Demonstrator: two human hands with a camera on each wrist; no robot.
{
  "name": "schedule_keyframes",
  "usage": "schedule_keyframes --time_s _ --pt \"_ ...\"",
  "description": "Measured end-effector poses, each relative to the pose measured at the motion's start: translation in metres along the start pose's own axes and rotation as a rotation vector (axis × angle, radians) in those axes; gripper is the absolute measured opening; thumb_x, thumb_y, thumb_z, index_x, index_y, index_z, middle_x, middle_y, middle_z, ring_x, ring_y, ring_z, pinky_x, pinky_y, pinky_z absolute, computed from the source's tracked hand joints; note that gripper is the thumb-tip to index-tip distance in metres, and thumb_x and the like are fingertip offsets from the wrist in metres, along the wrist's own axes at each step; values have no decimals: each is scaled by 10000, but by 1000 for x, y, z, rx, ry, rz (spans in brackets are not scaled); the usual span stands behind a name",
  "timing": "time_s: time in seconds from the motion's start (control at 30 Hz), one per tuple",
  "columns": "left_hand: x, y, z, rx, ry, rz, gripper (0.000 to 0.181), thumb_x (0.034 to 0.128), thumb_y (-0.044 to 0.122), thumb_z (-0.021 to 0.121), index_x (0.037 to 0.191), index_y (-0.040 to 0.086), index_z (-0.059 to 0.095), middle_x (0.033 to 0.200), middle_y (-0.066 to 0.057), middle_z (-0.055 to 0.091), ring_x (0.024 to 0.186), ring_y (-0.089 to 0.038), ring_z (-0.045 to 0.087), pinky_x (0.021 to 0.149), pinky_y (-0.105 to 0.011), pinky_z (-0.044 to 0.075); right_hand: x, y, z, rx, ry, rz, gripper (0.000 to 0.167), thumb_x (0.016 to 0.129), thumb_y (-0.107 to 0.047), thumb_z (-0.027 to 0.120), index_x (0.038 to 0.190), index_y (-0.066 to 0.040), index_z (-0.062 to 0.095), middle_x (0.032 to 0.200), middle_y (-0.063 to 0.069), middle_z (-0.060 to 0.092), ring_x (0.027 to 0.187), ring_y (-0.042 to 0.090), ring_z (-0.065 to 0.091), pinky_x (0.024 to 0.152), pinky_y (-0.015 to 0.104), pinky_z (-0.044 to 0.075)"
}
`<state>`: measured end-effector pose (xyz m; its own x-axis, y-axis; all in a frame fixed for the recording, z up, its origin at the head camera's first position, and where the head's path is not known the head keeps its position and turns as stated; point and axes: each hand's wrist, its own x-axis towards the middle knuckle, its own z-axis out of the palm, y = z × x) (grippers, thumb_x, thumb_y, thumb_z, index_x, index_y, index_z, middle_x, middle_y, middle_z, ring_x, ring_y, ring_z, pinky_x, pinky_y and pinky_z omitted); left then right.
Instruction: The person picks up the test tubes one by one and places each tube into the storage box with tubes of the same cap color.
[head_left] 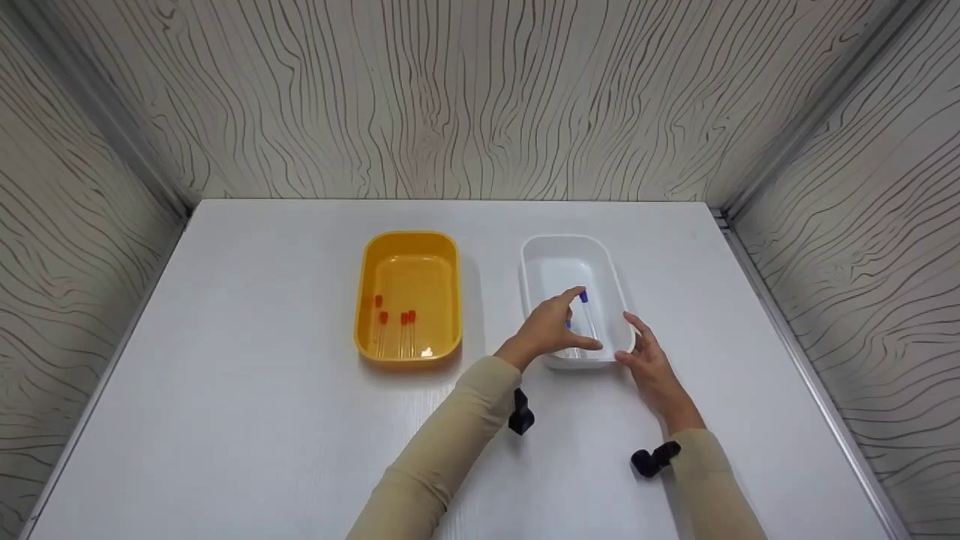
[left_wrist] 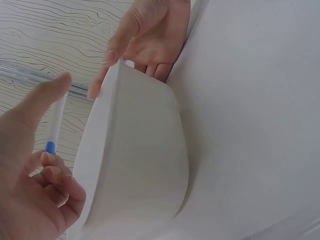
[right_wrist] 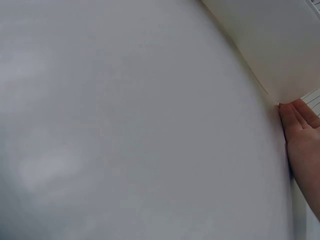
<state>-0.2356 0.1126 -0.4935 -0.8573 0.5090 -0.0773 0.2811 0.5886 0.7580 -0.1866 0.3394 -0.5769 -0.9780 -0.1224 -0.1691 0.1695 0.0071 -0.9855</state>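
Observation:
My left hand (head_left: 549, 328) is over the white tray (head_left: 566, 259). Between its thumb and fingertips it holds a clear tube with a blue cap (head_left: 590, 318) by the two ends; the left wrist view also shows this tube (left_wrist: 56, 120). Another blue-capped tube (head_left: 568, 324) is in the tray, mostly hidden behind the left hand. My right hand (head_left: 654, 369) grips the tray's near right corner, thumb and fingers on either side of the rim in the left wrist view. In the right wrist view, the right hand's fingers (right_wrist: 295, 115) touch the tray's wall (right_wrist: 280, 55).
Left of the white tray stands a yellow tray (head_left: 409, 244) holding several clear tubes with red caps (head_left: 384, 317). Both trays are on a white table (head_left: 262, 420). Wood-patterned panels (head_left: 450, 97) enclose the back and sides. A black camera mount (head_left: 520, 412) juts from the left wrist.

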Motion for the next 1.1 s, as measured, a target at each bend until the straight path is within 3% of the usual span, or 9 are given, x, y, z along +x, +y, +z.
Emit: schedule_keyframes --time_s 0.13,0.37,0.63,0.73,0.93,1.1 --pt "5 0 7 -21 10 -12 945 733 395 823 1500 161 323 1257 -136 620 1020 -160 582 924 -262 520 0 0 0 17 -13 -11 761 942 -40 558 1541 -243 136 1635 154 95 1495 321 167 975 52 420" --pt "8 0 18 -93 9 -90 965 731 350 833 1513 170 296 1458 -120 499 1267 -264 572 1046 -299 496 -2 3 1 6 -23 -22 767 942 -26 548 1546 -240 126 1642 148 70 1505 354 147 981 59 425" --pt "10 -3 23 -46 -2 -115 968 721 323 842 1509 168 302 1421 -119 528 1248 -258 584 1048 -294 492 -1 1 1 -37 4 17 741 955 -50 534 1536 -302 150 1643 126 93 1504 341 189 964 52 429" --pt "11 -3 24 -24 -1 -119 978 712 310 849 1507 153 300 1431 -109 523 1283 -252 555 1087 -300 460 -1 1 0 -25 7 14 743 952 -45 539 1538 -286 151 1640 130 103 1487 298 241 969 54 428" --pt "14 -4 26 23 5 -117 981 698 293 859 1500 146 312 1479 -97 485 1375 -242 464 1163 -313 377 -1 1 0 2 8 -12 758 935 -50 581 1538 -228 159 1613 163 169 1299 20 452 975 87 445" --pt "15 -4 27 31 7 -137 984 695 284 863 1501 162 313 1489 -81 478 1385 -230 456 1168 -309 370 -1 0 0 -10 9 -12 750 938 -53 579 1537 -229 164 1615 161 170 1310 52 443 968 85 449"
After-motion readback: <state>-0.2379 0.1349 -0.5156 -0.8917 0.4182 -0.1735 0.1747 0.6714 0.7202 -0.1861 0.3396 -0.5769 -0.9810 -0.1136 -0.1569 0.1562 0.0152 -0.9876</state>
